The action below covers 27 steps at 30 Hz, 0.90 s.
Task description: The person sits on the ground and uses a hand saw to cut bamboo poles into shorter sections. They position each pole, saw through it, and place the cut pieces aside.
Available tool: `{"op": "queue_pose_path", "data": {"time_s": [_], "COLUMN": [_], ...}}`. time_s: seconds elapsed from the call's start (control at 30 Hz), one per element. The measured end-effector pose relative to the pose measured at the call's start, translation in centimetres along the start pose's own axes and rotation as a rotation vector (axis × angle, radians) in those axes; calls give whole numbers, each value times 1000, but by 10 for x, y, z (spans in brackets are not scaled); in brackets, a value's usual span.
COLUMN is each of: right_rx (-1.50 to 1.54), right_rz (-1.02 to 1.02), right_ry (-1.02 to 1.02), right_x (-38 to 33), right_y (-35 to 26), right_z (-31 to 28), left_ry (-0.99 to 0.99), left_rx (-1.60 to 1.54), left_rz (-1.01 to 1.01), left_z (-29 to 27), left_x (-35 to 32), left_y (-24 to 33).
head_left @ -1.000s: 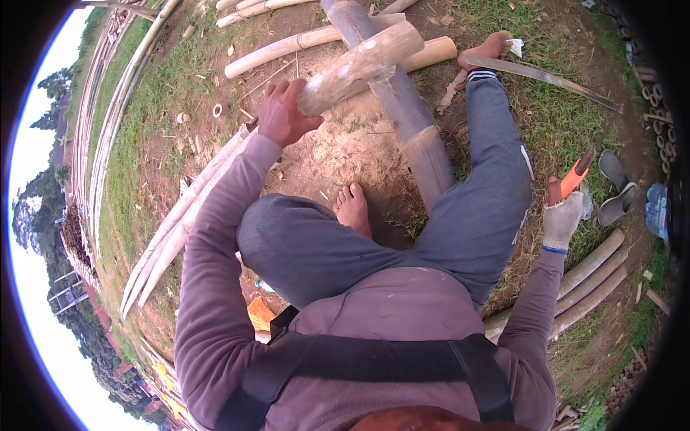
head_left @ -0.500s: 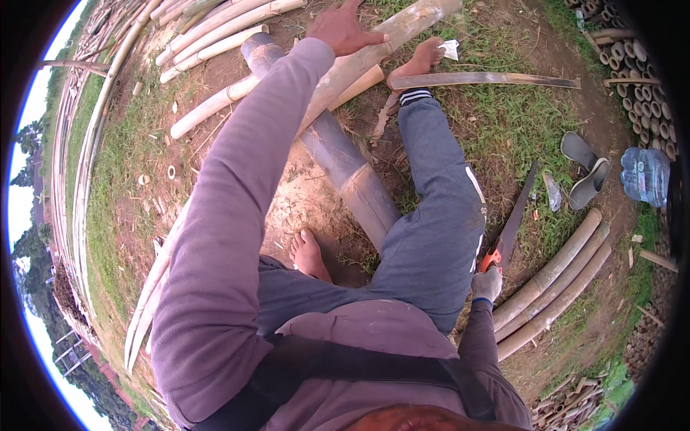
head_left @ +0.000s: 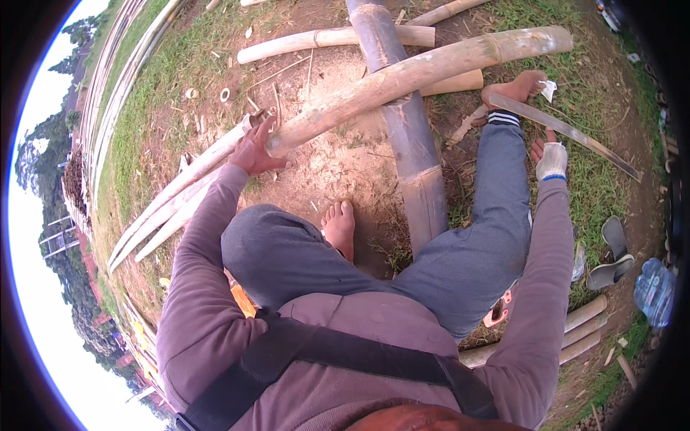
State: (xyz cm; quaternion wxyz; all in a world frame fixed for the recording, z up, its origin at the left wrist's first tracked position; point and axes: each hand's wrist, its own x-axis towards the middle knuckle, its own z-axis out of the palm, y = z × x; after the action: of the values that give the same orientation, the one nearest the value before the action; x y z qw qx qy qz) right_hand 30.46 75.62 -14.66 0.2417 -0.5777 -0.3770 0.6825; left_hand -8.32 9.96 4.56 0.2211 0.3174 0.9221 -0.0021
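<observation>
A long pale bamboo pole (head_left: 424, 70) lies slantwise across a thick dark bamboo log (head_left: 419, 165). At its near end my left hand (head_left: 251, 149) is open, thumb and fingers spread around the cut end; whether it touches cannot be told. My right hand (head_left: 552, 159), in a pale glove with bare fingertips, reaches past my shin with its fingers apart and holds nothing. Just beyond it, a flat bamboo strip (head_left: 575, 134) rests against my right foot. The orange handle of a handsaw (head_left: 497, 310) shows beside my right thigh; its blade is hidden.
Cut bamboo poles (head_left: 183, 187) lie at the left, and several more (head_left: 583, 330) at the right. Another pole (head_left: 323, 42) sits behind the log. Grey sandals (head_left: 611, 273) and a clear blue water jug (head_left: 654, 293) stand right. Sawdust covers the ground between my feet.
My right hand has let go of the handsaw and moved forward beside my shin. My left hand has come back from the pole's far part to its near end. The view has shifted.
</observation>
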Motion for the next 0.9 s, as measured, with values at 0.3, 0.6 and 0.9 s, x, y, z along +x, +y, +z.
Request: {"op": "queue_pose_path", "data": {"time_s": [0.3, 0.6, 0.9], "right_rx": [506, 539, 165], "right_rz": [-24, -330, -440], "right_ry": [188, 169, 105], "right_x": [30, -158, -293], "right_y": [6, -31, 12], "right_z": [82, 118, 180], "left_ry": [102, 176, 243], "left_rx": [5, -61, -17], "left_rz": [34, 243, 624], "left_z": [30, 14, -25], "left_x": [5, 73, 78], "left_y": [0, 115, 163]}}
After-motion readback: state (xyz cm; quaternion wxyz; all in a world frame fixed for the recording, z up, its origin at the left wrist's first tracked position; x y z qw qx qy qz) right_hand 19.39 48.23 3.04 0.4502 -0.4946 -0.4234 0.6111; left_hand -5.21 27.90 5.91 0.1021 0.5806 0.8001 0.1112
